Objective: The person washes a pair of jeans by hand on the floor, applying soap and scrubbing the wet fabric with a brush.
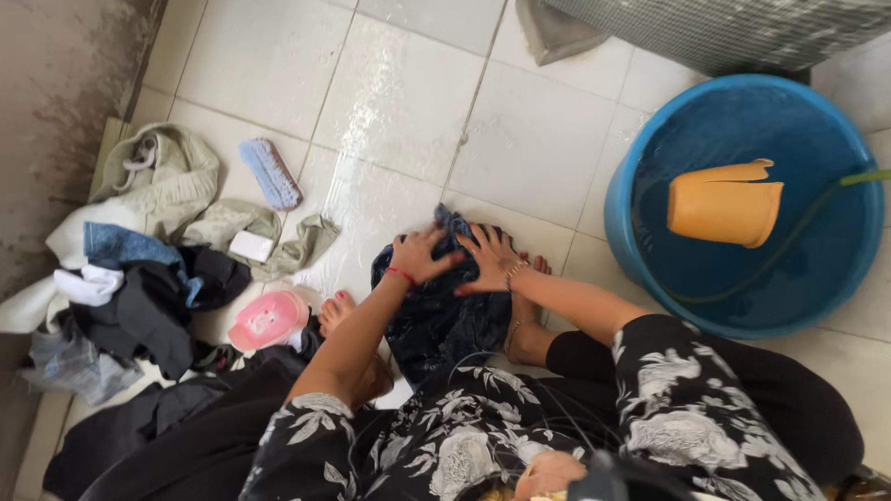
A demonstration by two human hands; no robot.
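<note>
Head view: we see the left hand (419, 256) and the right hand (489, 259) pressed side by side on a dark blue wet cloth garment (438, 311). Both hands have fingers spread open and flat on the fabric, gripping nothing. The garment lies on the wet white tiled floor (399, 102), near its middle, between our feet. Toward the floor's left edge lie a blue scrub brush (271, 173), a white soap bar (251, 246) and a pile of mixed clothes (139, 278). At the right edge stands a blue round plastic tub (742, 306) holding an orange plastic jug (726, 202).
</note>
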